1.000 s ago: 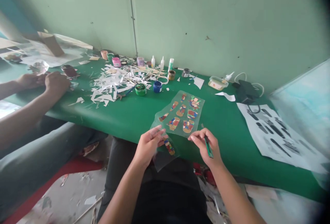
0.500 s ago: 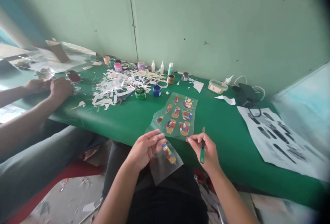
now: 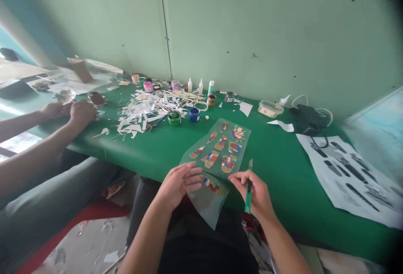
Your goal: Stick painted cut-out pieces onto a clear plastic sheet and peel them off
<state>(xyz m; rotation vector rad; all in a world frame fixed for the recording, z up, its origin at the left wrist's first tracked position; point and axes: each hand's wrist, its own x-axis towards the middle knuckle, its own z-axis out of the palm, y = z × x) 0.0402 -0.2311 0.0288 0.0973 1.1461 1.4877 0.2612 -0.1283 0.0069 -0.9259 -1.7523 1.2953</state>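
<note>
You're apparently parting the clear, patterned plastic sheet, which needs steadying; right hand grips the slim green knife; left hand, at nine o'clock, grip unclear.

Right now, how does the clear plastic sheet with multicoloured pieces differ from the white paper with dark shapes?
The clear sheet bears multicoloured pieces; the paper bears grey and black shapes. The right hand is at the clear sheet's edge; none is near the paper. Both rest on the green table.
</note>
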